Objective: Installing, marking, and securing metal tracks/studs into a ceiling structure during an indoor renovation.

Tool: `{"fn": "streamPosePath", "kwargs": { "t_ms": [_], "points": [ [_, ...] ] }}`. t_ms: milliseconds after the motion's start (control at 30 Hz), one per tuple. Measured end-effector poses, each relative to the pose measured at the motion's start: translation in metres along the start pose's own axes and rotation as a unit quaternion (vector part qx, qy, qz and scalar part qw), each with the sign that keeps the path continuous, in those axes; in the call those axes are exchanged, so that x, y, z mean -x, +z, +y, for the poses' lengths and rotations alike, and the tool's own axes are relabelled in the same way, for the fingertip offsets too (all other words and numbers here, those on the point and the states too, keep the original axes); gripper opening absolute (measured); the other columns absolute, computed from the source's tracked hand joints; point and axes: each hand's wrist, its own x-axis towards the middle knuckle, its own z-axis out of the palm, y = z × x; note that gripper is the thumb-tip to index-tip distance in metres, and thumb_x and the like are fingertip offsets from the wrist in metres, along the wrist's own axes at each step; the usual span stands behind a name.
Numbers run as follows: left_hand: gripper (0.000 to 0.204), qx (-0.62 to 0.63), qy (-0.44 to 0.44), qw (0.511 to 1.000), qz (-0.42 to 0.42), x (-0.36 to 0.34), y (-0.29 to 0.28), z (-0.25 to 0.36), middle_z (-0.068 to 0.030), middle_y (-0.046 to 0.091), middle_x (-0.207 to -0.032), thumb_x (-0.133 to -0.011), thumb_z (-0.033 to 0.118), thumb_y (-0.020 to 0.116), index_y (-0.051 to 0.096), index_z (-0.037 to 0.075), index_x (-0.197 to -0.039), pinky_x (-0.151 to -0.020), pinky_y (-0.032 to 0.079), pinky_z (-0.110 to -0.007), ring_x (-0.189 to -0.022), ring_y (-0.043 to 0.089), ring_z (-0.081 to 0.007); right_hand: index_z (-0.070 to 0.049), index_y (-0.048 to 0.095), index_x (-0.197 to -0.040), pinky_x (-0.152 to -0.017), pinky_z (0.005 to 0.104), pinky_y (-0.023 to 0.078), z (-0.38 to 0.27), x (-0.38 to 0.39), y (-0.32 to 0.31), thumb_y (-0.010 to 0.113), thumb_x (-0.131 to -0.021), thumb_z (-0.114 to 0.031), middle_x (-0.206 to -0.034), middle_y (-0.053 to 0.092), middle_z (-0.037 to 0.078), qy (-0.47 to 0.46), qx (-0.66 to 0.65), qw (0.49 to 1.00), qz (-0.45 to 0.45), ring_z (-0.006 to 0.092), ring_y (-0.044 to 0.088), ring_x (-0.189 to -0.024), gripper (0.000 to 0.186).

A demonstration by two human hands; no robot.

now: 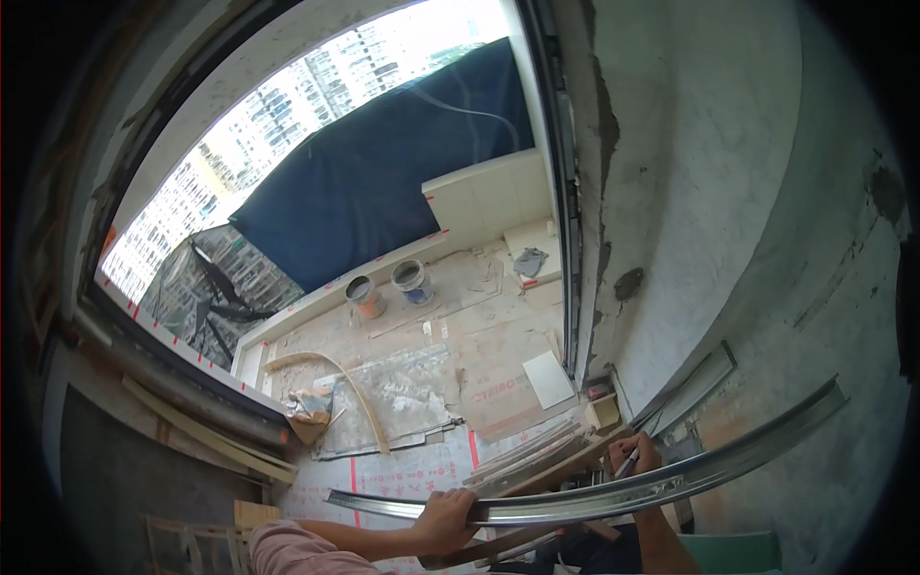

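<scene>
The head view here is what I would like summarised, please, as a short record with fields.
Left hand: gripping the metal channel near its left end
Right hand: holding a slim pen-like tool just beyond the channel
Metal channel: long, silvery, rising toward the right
Farther off: pale rectangular board, two buckets
Backdrop: dark blue sheet, tall buildings

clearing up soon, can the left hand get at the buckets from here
Probably not: the left hand grips the metal channel, and the buckets stand well beyond it, across the floor.
</scene>
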Motion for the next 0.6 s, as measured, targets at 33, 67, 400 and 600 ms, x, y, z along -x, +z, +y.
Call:
{"fn": "streamPosePath", "kwargs": {
  "t_ms": [33, 67, 400, 600],
  "points": [
    [0.042, 0.01, -0.006, 1.0, -0.009, 0.0, -0.002, 0.0, -0.0167, 0.059, -0.103, -0.074, 0.022, 0.07, 0.051, 0.004, -0.107, -0.087, 0.04, -0.046, -0.1, 0.057, -0.0348, -0.006, 0.049, -0.076, -0.06, 0.0344, 0.049, -0.01, -0.005, -0.003, 0.071, -0.084, -0.016, -0.069, 0.065, 0.009, 0.038, -0.015, 0.999, -0.024, 0.0225, 0.062, -0.062, 0.026],
    [0.043, 0.02, 0.002, 1.0, -0.004, 0.0, -0.005, 0.004, -0.0165, 0.058, -0.103, -0.075, 0.023, 0.069, 0.051, 0.003, -0.108, -0.088, 0.039, -0.046, -0.101, 0.056, -0.0351, -0.006, 0.049, -0.076, -0.06, 0.0347, 0.049, -0.014, -0.005, -0.004, 0.072, -0.083, -0.017, -0.069, 0.065, 0.01, 0.043, -0.012, 0.999, -0.023, 0.0233, 0.062, -0.062, 0.026],
    [0.05, -0.008, 0.003, 1.0, -0.003, -0.005, 0.008, -0.009, -0.0162, 0.059, -0.107, -0.071, 0.022, 0.069, 0.05, 0.003, -0.114, -0.094, 0.038, -0.047, -0.107, 0.056, -0.0352, -0.005, 0.054, -0.077, -0.062, 0.0324, 0.048, 0.007, 0.004, 0.004, 0.075, -0.081, -0.018, -0.07, 0.063, 0.009, 0.148, -0.071, 0.986, -0.013, 0.0177, 0.059, -0.064, 0.025],
    [0.045, 0.007, -0.008, 1.0, -0.011, -0.009, -0.005, 0.004, -0.0165, 0.059, -0.109, -0.075, 0.017, 0.066, 0.05, 0.005, -0.114, -0.098, 0.035, -0.05, -0.11, 0.055, -0.0359, -0.005, 0.055, -0.079, -0.059, 0.0351, 0.047, -0.008, 0.0, 0.006, 0.073, -0.084, -0.02, -0.07, 0.062, 0.011, 0.206, -0.058, 0.977, -0.02, 0.0187, 0.058, -0.063, 0.024]
  ]
}}
